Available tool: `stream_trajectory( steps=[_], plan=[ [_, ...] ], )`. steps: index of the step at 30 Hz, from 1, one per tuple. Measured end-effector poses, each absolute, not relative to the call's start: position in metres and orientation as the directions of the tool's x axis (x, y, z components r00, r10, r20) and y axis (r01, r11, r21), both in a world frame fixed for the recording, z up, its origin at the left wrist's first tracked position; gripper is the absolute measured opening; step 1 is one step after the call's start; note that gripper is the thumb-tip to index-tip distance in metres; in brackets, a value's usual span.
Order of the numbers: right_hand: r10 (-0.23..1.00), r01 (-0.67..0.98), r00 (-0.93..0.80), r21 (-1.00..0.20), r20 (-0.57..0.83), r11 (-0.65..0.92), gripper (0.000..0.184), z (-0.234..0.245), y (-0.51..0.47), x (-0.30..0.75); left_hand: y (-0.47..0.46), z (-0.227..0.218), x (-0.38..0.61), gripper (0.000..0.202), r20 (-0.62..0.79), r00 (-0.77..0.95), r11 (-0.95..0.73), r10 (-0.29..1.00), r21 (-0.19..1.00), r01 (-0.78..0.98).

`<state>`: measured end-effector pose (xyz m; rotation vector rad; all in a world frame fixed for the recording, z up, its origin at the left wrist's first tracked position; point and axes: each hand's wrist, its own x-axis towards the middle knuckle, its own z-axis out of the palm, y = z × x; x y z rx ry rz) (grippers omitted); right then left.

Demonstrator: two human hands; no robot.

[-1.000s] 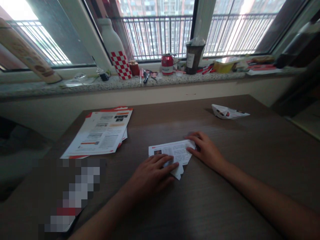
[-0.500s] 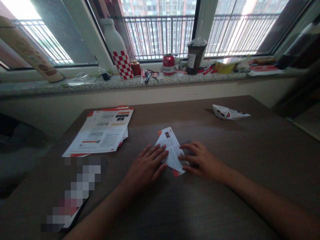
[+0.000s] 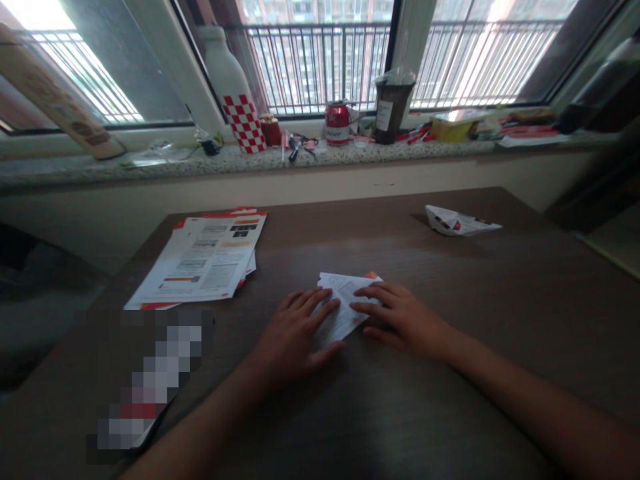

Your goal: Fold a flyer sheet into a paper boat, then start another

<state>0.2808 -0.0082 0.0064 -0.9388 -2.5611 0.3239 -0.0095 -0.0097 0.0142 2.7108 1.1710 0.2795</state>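
Note:
A small folded sheet of printed paper point(image 3: 345, 303) lies flat on the brown table point(image 3: 320, 413), showing fine text and an orange corner at its upper right. My left hand point(image 3: 299, 330) rests on its left side with fingers stretched out and the thumb reaching along the lower edge. From the right, my right hand point(image 3: 400, 317) lays its spread fingertips on the paper's right part. Both hands cover some of the sheet. Farther back on the right stands a folded paper boat point(image 3: 460, 222), white with dark and red print.
A stack of printed sheets point(image 3: 200, 260) lies at the left, with a blurred-out rectangular item point(image 3: 155, 380) nearer me. Along the window sill point(image 3: 200, 171) stand a white and red checkered bottle point(image 3: 243, 123), a red can point(image 3: 337, 125), a dark drink cup point(image 3: 393, 110) and small clutter.
The folded paper has turned on the table: its orange corner was at the bottom and upper left, and now shows at the upper right. Both hands have shifted slightly around it.

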Motion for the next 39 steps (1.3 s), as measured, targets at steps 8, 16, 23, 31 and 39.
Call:
stream_trajectory(
  steps=[8, 16, 23, 31, 39],
  plan=[
    [0.664, 0.549, -0.724, -0.426, 0.189, 0.720, 0.056, 0.005, 0.001, 0.298, -0.010, 0.016, -0.016, 0.066, 0.135, 0.681, -0.689, 0.719, 0.264, 0.675],
    [0.665, 0.558, -0.714, -0.395, 0.219, 0.730, 0.043, 0.007, 0.000, 0.293, -0.007, 0.016, -0.016, 0.031, 0.194, 0.668, -0.692, 0.719, 0.297, 0.658],
    [0.698, 0.558, -0.659, -0.441, 0.280, 0.703, 0.022, 0.009, 0.001, 0.287, -0.006, 0.021, -0.020, 0.027, 0.205, 0.659, -0.685, 0.723, 0.335, 0.647],
    [0.799, 0.634, -0.542, -0.496, 0.261, 0.593, 0.021, 0.003, 0.002, 0.284, 0.000, 0.012, -0.018, 0.031, 0.226, 0.602, -0.636, 0.766, 0.406, 0.656],
    [0.800, 0.654, -0.514, -0.463, 0.308, 0.599, 0.024, -0.004, 0.007, 0.278, 0.005, 0.004, -0.013, 0.033, 0.251, 0.560, -0.609, 0.790, 0.429, 0.667]
  ],
)
